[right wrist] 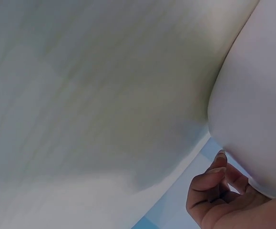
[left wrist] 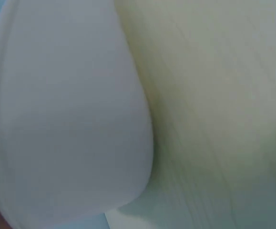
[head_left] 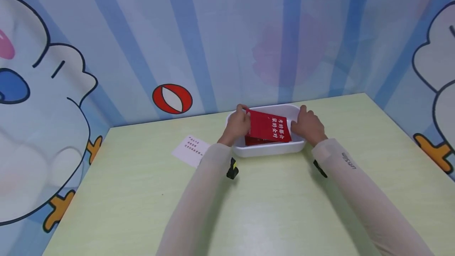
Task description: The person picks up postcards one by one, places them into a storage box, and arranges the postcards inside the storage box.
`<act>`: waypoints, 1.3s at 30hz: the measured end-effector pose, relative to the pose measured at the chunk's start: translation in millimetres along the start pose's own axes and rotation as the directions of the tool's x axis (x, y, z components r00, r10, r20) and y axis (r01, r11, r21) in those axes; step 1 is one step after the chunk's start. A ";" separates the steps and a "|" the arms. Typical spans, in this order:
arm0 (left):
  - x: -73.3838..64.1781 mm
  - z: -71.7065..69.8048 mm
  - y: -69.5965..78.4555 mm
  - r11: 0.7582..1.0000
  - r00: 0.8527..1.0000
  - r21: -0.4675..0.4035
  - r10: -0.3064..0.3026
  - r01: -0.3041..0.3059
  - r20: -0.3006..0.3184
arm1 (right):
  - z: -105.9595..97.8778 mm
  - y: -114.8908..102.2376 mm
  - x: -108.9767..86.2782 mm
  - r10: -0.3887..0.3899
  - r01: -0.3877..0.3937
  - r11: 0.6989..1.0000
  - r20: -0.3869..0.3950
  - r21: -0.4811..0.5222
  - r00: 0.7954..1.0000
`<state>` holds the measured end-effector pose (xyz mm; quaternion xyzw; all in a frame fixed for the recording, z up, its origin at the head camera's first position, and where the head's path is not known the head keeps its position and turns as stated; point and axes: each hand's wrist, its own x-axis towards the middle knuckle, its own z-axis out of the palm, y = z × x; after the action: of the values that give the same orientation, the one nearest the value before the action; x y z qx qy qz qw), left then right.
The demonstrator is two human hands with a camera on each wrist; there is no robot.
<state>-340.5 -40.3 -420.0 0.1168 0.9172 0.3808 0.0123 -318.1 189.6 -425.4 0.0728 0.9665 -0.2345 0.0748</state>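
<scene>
A white plastic bin (head_left: 270,151) stands near the back of the table, between my hands. Two red paper pieces lie in it: a red card with white Chinese writing (head_left: 268,125) on top, sloping, and another red piece (head_left: 253,141) partly hidden beneath. My left hand (head_left: 237,125) grips the bin's left end, its fingers beside the card's edge. At the opposite end my right hand (head_left: 308,125) grips the rim, with curled fingers seen by the bin wall in the right wrist view. The left wrist view shows mostly the bin's outer wall (left wrist: 76,109); the left fingers are hidden there.
A pale card with red writing (head_left: 192,149) lies on the table (head_left: 277,208) left of the bin, partly behind my left sleeve. Directly behind the table rises a blue striped cartoon backdrop (head_left: 231,42).
</scene>
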 end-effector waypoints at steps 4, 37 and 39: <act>-0.3 4.2 1.8 0.988 0.999 0.154 0.012 -0.007 -0.035 | -1.8 -1.0 -1.5 0.003 -0.003 1.000 0.005 0.004 1.000; -5.1 7.8 9.4 0.936 0.978 0.320 -0.185 0.148 0.091 | 0.5 1.8 3.0 -0.012 0.012 1.000 0.007 0.001 1.000; -6.0 8.0 10.2 0.932 0.978 0.333 -0.187 0.145 0.096 | 0.7 2.8 3.0 -0.016 0.016 1.000 0.005 -0.007 1.000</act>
<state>-331.7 -29.1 -418.9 0.0629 0.9712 0.2142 0.0830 -320.5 192.1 -427.7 0.0643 0.9677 -0.2319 0.0757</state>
